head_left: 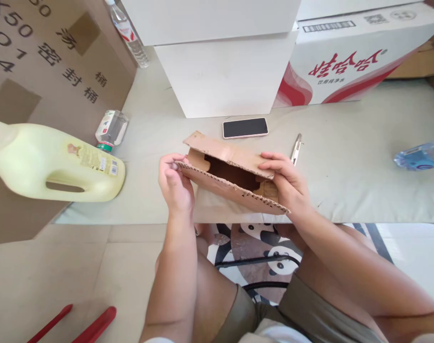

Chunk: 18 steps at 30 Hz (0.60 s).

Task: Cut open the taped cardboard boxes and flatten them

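A small brown cardboard box [234, 183], partly folded with its flaps open, is held over the near edge of the pale mat [345, 186]. My left hand [174, 183] pinches its left end, fingers closed on the flap. My right hand [284, 181] grips the right end, fingers over the top flap and thumb beneath. The inside of the box is dark and looks hollow.
A black phone [245, 127] and a pen-like tool [296, 148] lie behind the box. A yellow jug [55, 162] and a small bottle [111, 129] lie left. Big cardboard box [41, 71], white boxes [227, 71], a red-printed carton [348, 62], a water bottle [420, 155], red handles [95, 326].
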Each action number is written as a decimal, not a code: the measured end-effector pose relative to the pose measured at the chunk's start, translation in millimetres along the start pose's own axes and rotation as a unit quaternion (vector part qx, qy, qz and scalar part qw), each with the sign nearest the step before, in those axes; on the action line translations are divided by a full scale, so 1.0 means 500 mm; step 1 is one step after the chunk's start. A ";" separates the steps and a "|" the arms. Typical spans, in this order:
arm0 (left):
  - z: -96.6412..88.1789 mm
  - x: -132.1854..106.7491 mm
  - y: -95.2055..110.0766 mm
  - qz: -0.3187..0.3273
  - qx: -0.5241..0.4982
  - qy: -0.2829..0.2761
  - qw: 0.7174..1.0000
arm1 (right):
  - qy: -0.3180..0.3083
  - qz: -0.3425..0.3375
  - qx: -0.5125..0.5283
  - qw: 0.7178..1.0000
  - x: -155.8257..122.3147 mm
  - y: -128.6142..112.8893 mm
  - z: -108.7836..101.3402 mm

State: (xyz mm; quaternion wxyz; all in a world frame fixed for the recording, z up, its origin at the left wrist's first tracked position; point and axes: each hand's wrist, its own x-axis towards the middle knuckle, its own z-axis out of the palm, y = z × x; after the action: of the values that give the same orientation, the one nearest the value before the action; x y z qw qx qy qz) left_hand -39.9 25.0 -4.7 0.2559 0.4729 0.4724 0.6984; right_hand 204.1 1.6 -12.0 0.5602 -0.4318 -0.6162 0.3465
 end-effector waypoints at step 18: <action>-0.005 0.009 -0.028 0.009 0.124 -0.080 0.989 | -0.015 0.039 0.075 0.996 -0.008 0.019 -0.006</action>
State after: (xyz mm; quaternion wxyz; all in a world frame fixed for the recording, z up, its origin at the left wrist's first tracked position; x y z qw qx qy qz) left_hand -45.2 33.4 -15.6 0.2255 0.5595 0.5290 0.5969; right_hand 208.2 1.7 -22.0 0.5676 -0.4069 -0.5797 0.4198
